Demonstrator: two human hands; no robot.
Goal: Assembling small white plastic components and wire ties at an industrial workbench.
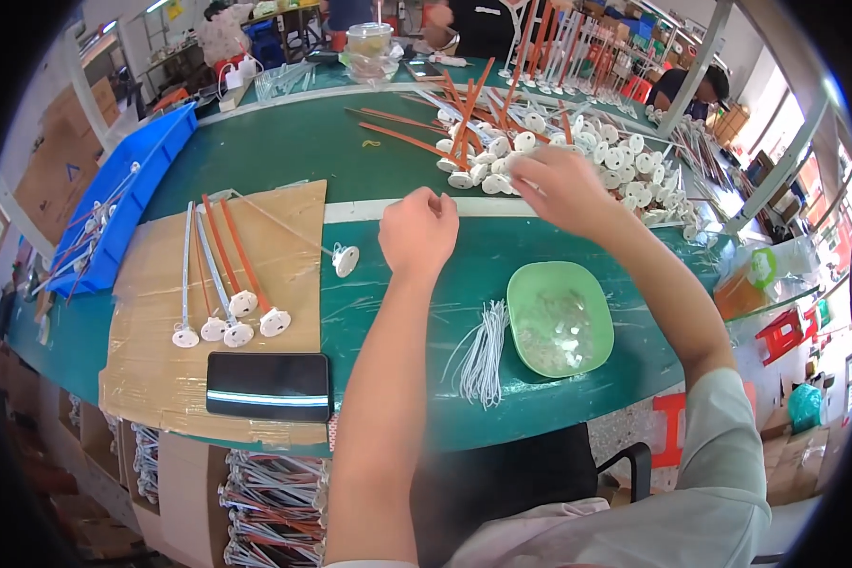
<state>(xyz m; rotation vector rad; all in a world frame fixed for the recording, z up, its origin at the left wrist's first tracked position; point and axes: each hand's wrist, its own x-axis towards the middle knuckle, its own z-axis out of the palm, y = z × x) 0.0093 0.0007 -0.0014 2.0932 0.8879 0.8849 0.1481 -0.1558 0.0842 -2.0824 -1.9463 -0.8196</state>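
My left hand (418, 233) is raised over the table's middle. Its fingers are curled together, and what they hold, if anything, is hidden. My right hand (560, 187), slightly smeared by motion, is at the near edge of a heap of white round discs (620, 156) on orange and silver strips. Its fingertips are beside white discs, and whether one is gripped does not show. Left of my left hand, a single disc on a thin rod (346, 259) rests at the edge of a cardboard sheet (142, 284). Several more strips with white discs (239, 333) lie on that cardboard.
A green bowl (519, 341) of small clear pieces stands near the front edge, beside a bundle of white cords (483, 364). A black phone (267, 371) lies on the cardboard. The blue bin (128, 218) is at left. Across the table, a person (691, 90) bends down.
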